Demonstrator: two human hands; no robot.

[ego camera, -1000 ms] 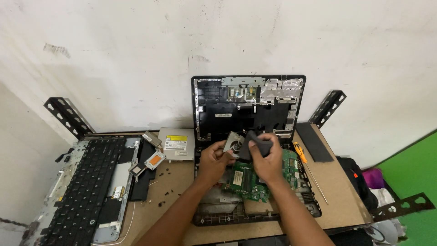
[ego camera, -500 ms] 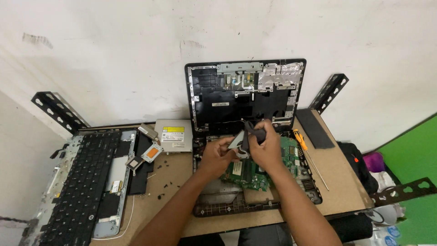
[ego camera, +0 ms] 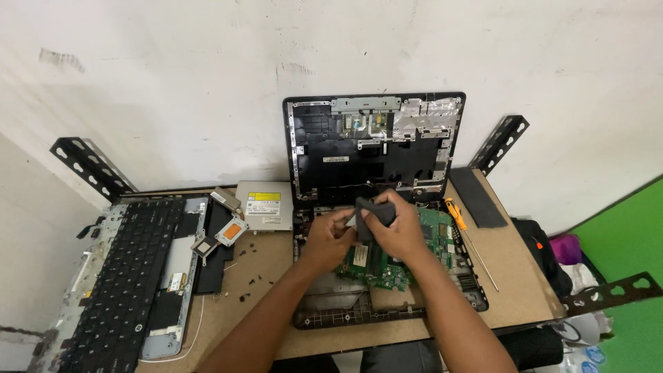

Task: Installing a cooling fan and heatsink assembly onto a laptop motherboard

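Left hand [ego camera: 330, 238]: fingers curled, pinching the near-left edge of a small dark fan part [ego camera: 373, 211].
Right hand [ego camera: 395, 231]: wrapped over the same part from the right, fingers closed on its top.
Fan part: held up between both hands, just above the green motherboard [ego camera: 435, 238].
Laptop base [ego camera: 387, 314]: opened up, middle of the wooden table [ego camera: 511, 276], its lid shell [ego camera: 373, 148] standing against the wall.
Right side: orange-handled screwdriver [ego camera: 461, 228].
Left side: silver optical drive [ego camera: 264, 204], and a removed keyboard [ego camera: 131, 269] further left.
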